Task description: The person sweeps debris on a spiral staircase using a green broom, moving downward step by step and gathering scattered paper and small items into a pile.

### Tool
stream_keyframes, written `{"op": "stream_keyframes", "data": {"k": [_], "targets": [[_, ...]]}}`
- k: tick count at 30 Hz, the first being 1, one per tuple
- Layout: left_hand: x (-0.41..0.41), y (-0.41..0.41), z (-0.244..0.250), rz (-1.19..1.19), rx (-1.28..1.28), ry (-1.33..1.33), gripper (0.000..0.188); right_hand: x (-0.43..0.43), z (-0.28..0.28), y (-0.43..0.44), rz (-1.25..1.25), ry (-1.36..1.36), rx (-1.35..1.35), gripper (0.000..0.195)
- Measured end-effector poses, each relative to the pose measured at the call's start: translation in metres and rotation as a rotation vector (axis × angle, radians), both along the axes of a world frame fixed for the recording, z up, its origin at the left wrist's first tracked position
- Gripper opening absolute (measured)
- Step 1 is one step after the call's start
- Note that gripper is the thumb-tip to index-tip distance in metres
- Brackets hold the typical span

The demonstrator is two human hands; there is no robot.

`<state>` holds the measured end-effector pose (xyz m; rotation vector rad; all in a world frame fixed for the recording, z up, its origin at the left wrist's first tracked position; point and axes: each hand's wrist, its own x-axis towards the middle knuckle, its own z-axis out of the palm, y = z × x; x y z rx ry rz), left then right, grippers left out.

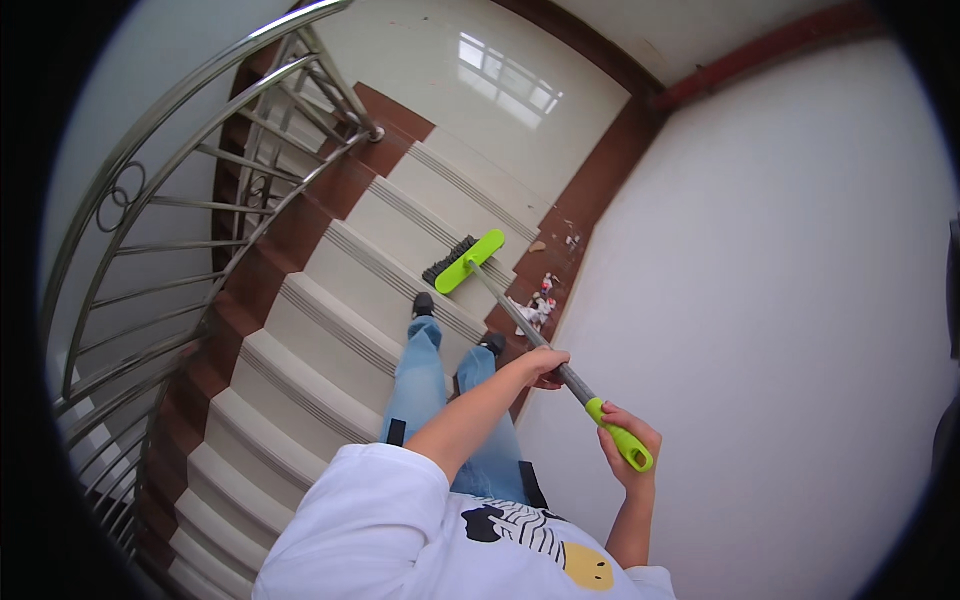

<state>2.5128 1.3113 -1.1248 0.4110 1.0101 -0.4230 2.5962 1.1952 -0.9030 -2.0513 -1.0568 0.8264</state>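
A push broom slants from lower right to upper left across the head view. My right hand (pixel 631 442) grips its green plastic handle grip (pixel 619 435) near the hanging hole. Farther down, my left hand (pixel 547 366) is closed around the grey broom pole (pixel 499 295). The green broom head (pixel 470 262) with dark bristles (pixel 448 259) is over a pale stair tread, just beyond my shoes; whether the bristles touch it I cannot tell. Crumpled white paper litter (pixel 534 311) and smaller scraps (pixel 571 238) lie on the brown stair border by the wall, right of the broom head.
A stainless steel railing (pixel 202 146) runs along the left of the stairs (pixel 330 296). On the right rises a white wall (pixel 735 262). Below the steps lies a glossy tiled landing (pixel 420 52), with a red pipe (pixel 765 49) along the wall beyond.
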Motion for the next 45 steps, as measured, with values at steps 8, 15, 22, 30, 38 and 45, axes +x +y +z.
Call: {"op": "stream_keyframes", "data": {"k": [8,15,22,30,38,45], "targets": [[0.085,-0.095,0.015,0.284,-0.269,-0.072,0.009,0.083,0.034,-0.057,0.098,-0.002,-0.085,0.019],[0.132,-0.153,-0.02,0.631,-0.453,-0.045,0.009,0.067,-0.043,-0.077,-0.614,0.355,0.732,0.018],[0.138,-0.129,-0.012,0.915,-0.565,-0.242,0.007,0.111,-0.044,-0.049,-0.18,0.421,0.692,0.033],[0.113,-0.118,0.047,0.868,-0.618,-0.339,0.01,0.1,0.001,-0.056,0.012,0.428,0.698,0.035],[0.106,-0.142,0.041,0.855,-0.66,-0.065,0.009,0.096,-0.001,-0.066,-0.125,0.466,0.638,0.035],[0.094,-0.119,0.001,0.895,-0.695,-0.139,0.016,0.098,-0.023,-0.028,0.255,0.462,0.491,0.026]]}}
